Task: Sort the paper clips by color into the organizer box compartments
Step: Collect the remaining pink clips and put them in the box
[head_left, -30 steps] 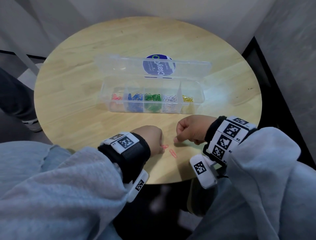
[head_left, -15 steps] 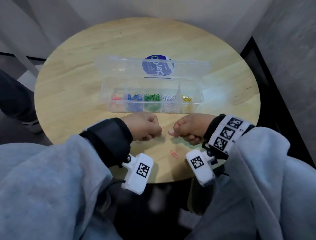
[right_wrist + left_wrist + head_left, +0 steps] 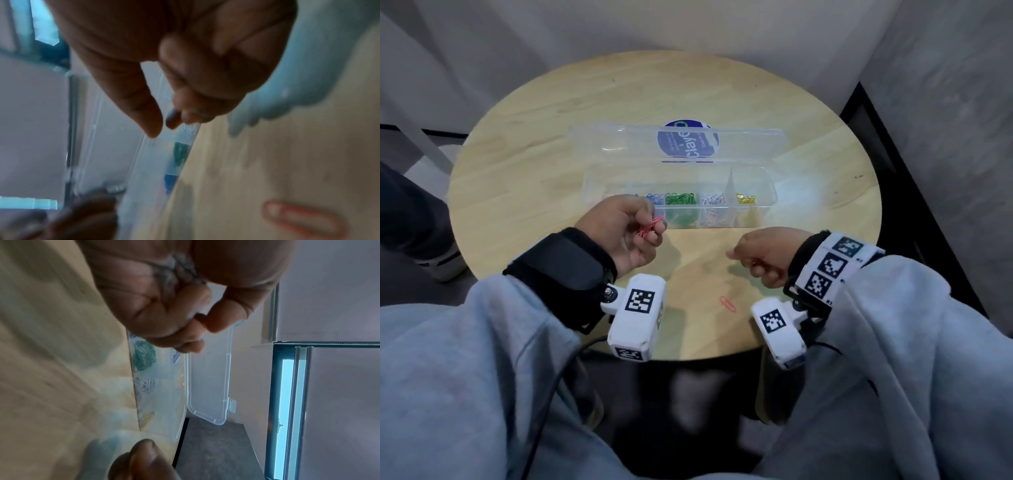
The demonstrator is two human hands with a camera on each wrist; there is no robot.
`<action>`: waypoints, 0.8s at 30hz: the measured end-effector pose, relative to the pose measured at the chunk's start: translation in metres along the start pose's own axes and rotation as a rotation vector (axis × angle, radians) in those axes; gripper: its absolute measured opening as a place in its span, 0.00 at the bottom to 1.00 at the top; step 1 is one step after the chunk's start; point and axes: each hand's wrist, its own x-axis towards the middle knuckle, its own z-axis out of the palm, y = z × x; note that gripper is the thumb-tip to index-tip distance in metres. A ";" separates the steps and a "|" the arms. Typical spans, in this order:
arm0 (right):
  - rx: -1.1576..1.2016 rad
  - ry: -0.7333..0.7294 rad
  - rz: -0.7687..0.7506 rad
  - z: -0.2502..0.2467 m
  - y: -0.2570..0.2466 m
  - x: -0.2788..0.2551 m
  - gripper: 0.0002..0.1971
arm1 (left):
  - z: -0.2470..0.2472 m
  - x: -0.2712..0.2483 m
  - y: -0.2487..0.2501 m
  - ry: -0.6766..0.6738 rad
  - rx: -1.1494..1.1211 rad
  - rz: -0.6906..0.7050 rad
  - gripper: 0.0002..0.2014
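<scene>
Left hand [image 3: 625, 233] is pinching a small bunch of red wire paper clips [image 3: 650, 229] just in front of the clear plastic organizer box [image 3: 763, 192] mid-tabletop. Right hand [image 3: 767, 255] is curled; can't tell if it's holding anything. One more red paper clip [image 3: 727, 304] lies near the front edge. Light, springy and slippery, so I'd pinch it by the loop end.

A round worktop [image 3: 558, 137] of pale wood carries everything. On it lies a clear organizer box [image 3: 763, 192], its lid [image 3: 619, 140] folded open behind it on the far side, a round blue sticker showing at the lid's middle. Nearer than the box, close to the worktop's near edge, one red paper clip [image 3: 727, 304] lies flat and alone.
</scene>
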 end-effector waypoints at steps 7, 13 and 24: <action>-0.796 0.059 -0.091 0.022 -0.007 -0.013 0.13 | -0.007 -0.007 0.004 0.076 0.005 0.030 0.18; -1.106 0.137 -0.007 0.033 -0.008 -0.002 0.20 | -0.020 -0.009 0.016 0.218 -0.018 0.076 0.13; -1.161 0.073 -0.050 0.032 -0.001 0.006 0.19 | -0.038 -0.006 0.037 0.258 -0.139 0.180 0.10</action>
